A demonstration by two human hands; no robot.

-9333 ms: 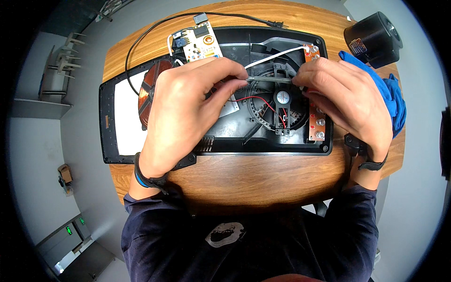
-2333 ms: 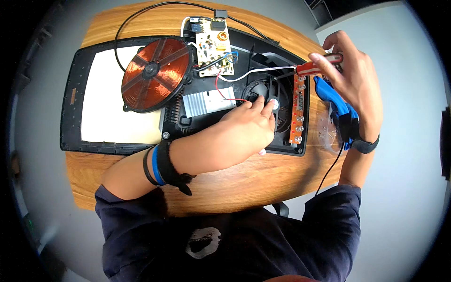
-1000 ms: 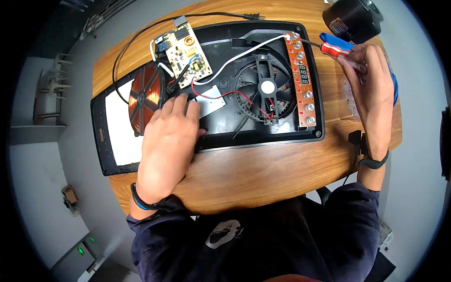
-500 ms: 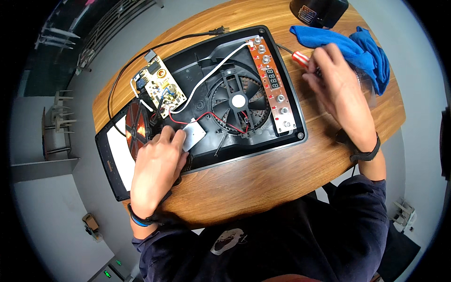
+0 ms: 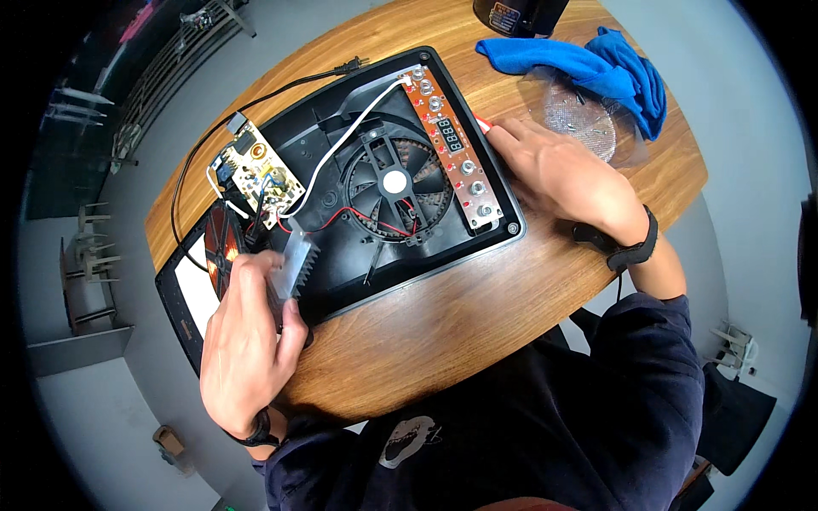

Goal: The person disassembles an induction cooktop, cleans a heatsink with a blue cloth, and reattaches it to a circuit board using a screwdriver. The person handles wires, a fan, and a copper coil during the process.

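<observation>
My left hand (image 5: 247,332) grips a silver finned heat sink (image 5: 294,264) between thumb and fingers, tilted up over the open black induction cooker housing (image 5: 409,272). My right hand (image 5: 558,166) is low on the table beside the housing's right edge, its fingers around a screwdriver (image 5: 484,125) of which only a bit of red handle shows. In the housing sit a black fan (image 5: 394,183) and a long brown display board (image 5: 452,145). A circuit board (image 5: 260,175) lies at the left by a copper coil (image 5: 223,238).
A clear plastic sheet (image 5: 630,140) with small screws on it lies at the right, against a blue cloth (image 5: 588,64). A black container (image 5: 520,15) stands at the far edge. The black power cord (image 5: 183,175) loops around the left side of the wooden table (image 5: 383,341).
The heat sink, flat in the housing before, is now lifted and tipped up, showing its fins. My right hand has come left and down beside the housing. The view has shifted slightly.
</observation>
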